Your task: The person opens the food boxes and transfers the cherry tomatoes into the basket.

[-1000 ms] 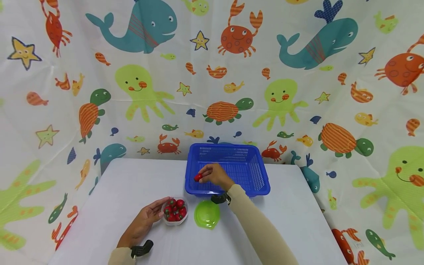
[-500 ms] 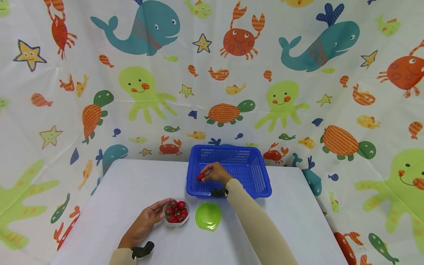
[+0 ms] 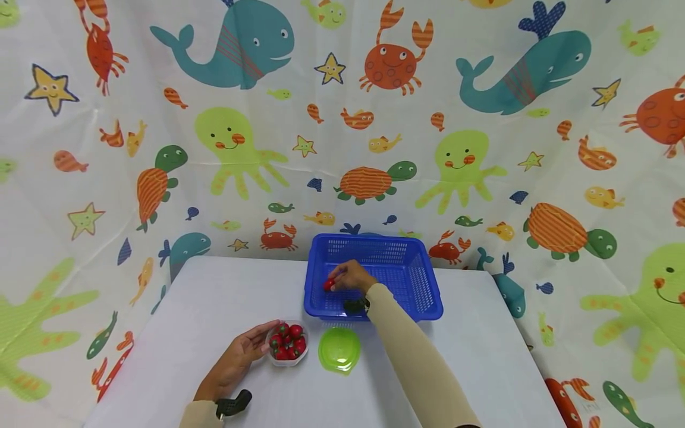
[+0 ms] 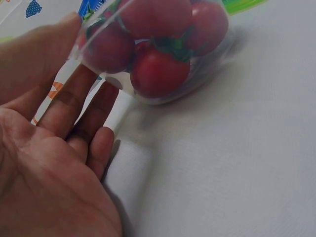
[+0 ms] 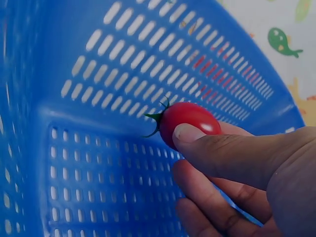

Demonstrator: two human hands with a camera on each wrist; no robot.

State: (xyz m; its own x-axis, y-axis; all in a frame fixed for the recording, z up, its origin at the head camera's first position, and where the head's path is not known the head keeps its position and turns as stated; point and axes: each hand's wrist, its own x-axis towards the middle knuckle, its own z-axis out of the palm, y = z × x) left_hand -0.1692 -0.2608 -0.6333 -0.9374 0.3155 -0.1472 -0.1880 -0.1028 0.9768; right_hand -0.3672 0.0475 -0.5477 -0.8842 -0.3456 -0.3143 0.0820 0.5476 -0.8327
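My right hand pinches a small red cherry tomato between thumb and fingers. The tomato has a green calyx and is inside the left part of a blue plastic basket, above its slotted floor. My left hand holds the left side of a clear plastic container, thumb on the near side and fingers toward the far side. Several cherry tomatoes with green calyxes fill that container. In the left wrist view, the outer fingers lie loosely bent beneath it.
A translucent green lid lies on the white table between the container and the basket. Behind the table hangs a white curtain printed with sea animals, close to the basket's back wall.
My right hand has moved slightly forward and deeper into the basket with the tomato still pinched. The left hand stays at the container. The head view has shifted a little.
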